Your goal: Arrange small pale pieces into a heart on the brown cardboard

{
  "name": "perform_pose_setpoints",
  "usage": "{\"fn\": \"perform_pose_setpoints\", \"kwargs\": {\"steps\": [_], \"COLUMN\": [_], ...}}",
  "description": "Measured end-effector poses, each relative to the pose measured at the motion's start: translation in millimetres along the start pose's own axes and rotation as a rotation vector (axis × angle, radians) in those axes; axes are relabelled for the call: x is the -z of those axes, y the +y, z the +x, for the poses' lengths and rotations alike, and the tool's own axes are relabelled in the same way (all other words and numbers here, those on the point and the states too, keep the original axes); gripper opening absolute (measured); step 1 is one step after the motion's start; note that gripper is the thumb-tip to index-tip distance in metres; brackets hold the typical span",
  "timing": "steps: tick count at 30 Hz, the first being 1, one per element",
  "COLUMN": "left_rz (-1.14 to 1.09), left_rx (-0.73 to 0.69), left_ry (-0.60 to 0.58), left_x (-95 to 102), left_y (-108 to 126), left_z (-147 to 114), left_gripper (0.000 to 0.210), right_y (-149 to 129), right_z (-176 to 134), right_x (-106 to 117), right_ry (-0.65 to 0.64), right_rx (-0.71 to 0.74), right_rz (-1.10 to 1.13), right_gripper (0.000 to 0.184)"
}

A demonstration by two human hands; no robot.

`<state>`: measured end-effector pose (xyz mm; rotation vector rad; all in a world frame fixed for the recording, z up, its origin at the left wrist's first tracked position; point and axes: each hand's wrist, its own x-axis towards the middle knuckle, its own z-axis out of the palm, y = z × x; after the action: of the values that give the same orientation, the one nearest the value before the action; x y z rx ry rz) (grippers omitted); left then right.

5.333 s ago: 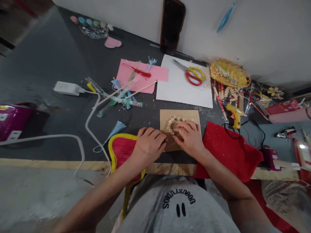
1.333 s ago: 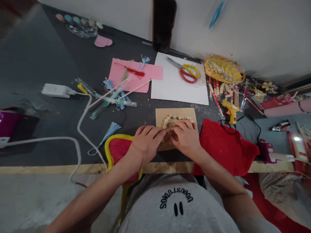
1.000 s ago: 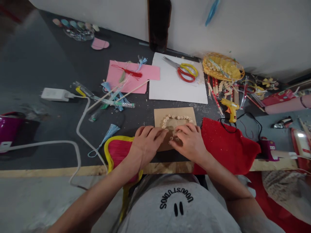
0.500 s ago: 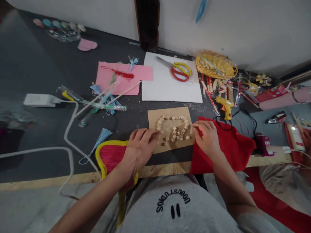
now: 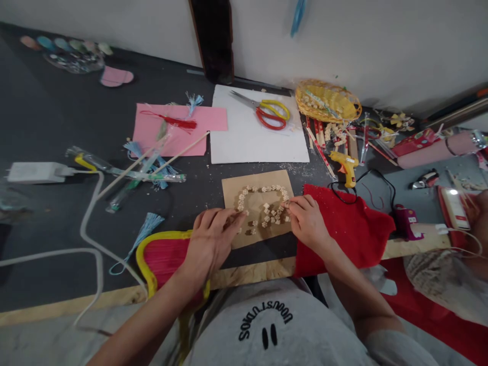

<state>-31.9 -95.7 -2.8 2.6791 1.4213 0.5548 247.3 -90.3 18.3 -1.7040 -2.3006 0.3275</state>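
Observation:
Small pale pieces [image 5: 266, 189], like tiny cut blocks, form an arch on a sheet of brown card [image 5: 247, 239]. Several loose pieces [image 5: 266, 208] lie inside the curve and below it. My left hand [image 5: 211, 231] rests at the card's left edge, fingers bent together and tips by the arch's left end; whatever they pinch is hidden. At the arch's right end, thumb and fingers of my right hand [image 5: 308, 219] are pinched together beside the pale pieces. What lies between those fingertips is too small to make out.
Red felt [image 5: 346, 229] lies under my right forearm, with a yellow glue gun [image 5: 346, 165] behind it. Scissors [image 5: 267, 109] lie on a white board [image 5: 236, 147]. A wicker basket [image 5: 328, 99] stands behind. A yellow-edged red pouch [image 5: 163, 254] and white cable [image 5: 91, 218] are at left.
My right hand has moved left, from beside the card to the arch's right end. My left hand stays near the left end. The whole view has shifted slightly.

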Motion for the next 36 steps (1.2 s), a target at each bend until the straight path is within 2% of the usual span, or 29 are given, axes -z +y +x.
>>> {"fn": "perform_pose_setpoints", "kwargs": {"steps": [9,16,24,36], "left_rz": [-0.026,-0.036,-0.034,-0.061], "left_rx": [0.01,0.0,0.014,0.057], "left_ry": [0.035,0.057,0.061,-0.001], "left_x": [-4.4,-3.9,-2.5,-1.7], "left_y": [-1,-1,1,1], "left_z": [0,-1,1,0], "left_gripper": [0.051,0.053,0.05,0.048], "right_y": [3,11,12,15], "right_z": [-2,-1,2,5], "right_x": [1,2,-2,-4], "right_ry": [-0.01,0.105,0.079,0.072], "right_rx": [0.037,-0.077,-0.06,-0.047], "right_rz": [0.029,-0.001,-0.045,-0.071], "right_gripper": [0.025,0.016,0.016,0.017]}}
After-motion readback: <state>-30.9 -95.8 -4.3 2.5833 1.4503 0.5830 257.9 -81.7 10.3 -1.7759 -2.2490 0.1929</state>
